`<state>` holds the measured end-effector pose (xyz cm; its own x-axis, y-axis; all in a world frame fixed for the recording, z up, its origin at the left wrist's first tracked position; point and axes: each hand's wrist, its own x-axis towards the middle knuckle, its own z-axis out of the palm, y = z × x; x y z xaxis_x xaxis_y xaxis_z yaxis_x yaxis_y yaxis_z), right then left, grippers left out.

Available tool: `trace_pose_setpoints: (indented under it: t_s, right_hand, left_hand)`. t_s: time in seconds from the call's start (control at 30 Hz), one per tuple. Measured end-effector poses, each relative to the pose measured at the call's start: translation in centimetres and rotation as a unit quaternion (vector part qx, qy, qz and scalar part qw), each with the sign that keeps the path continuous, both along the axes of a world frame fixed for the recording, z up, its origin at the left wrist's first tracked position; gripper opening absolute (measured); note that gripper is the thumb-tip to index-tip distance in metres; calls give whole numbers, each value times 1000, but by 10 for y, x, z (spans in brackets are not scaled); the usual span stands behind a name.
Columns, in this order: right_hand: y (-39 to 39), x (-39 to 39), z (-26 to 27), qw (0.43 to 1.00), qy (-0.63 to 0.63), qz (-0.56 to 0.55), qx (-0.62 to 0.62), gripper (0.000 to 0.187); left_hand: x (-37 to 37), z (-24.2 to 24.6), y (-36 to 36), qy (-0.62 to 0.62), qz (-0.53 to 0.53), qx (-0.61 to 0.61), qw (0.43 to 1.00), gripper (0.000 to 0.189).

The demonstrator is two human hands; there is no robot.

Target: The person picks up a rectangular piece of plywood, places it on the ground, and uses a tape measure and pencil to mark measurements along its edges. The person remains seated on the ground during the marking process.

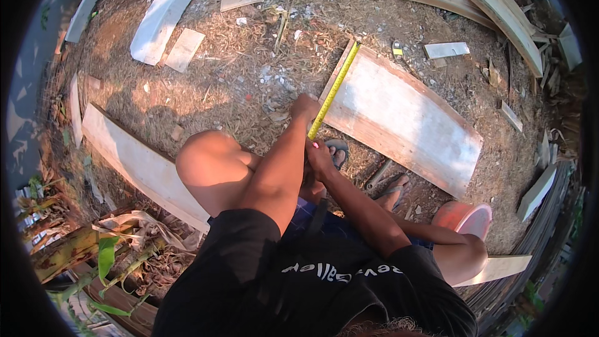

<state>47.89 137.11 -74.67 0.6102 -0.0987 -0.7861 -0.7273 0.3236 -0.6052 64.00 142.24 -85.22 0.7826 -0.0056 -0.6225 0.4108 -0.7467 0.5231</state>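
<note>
A wooden board (398, 112) with a pale, worn face lies on the ground before me. Across its left end stretches the yellow blade of a tape measure (336, 89), its far tip at the board's upper corner. My right hand (320, 157) is closed around the near end of the tape; the fingers cover what is there, and a small pink spot shows at them. Beside the blade, my left hand (306, 107) is curled at the board's left edge. Its fingertips are hidden, so whether it grips the board or the tape is unclear.
By my right foot lies a tool handle or pipe (379, 175). A red plastic bucket (444, 217) stands at the right. Long planks (491, 4) are stacked far right; others (168, 14) (135, 164) lie to the left. A small yellow-and-black item (397, 49) rests beyond the board.
</note>
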Motion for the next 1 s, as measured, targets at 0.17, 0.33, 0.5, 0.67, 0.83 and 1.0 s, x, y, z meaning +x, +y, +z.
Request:
trace_pose_setpoints:
  t_s: [0.17,0.33,0.5,0.67,0.83,1.0]
  right_hand:
    - [-3,-4,-35,999,-13,19,-34,62]
    - [4,3,-22,999,32,16,-23,62]
    - [4,6,-11,999,25,23,6,61]
    - [-15,2,-16,993,9,98,-64,65]
    - [-12,10,-3,988,29,123,-94,63]
    - [-16,16,4,985,47,150,-76,57]
  left_hand:
    - [3,32,-17,10,-5,39,999,40]
    - [56,75,-28,-39,-126,99,986,46]
    - [189,163,-31,-165,-420,176,875,36]
    - [206,184,-46,-159,-487,107,852,40]
    - [129,82,-32,-94,-332,-17,938,60]
    - [107,50,-54,-20,-231,-98,968,65]
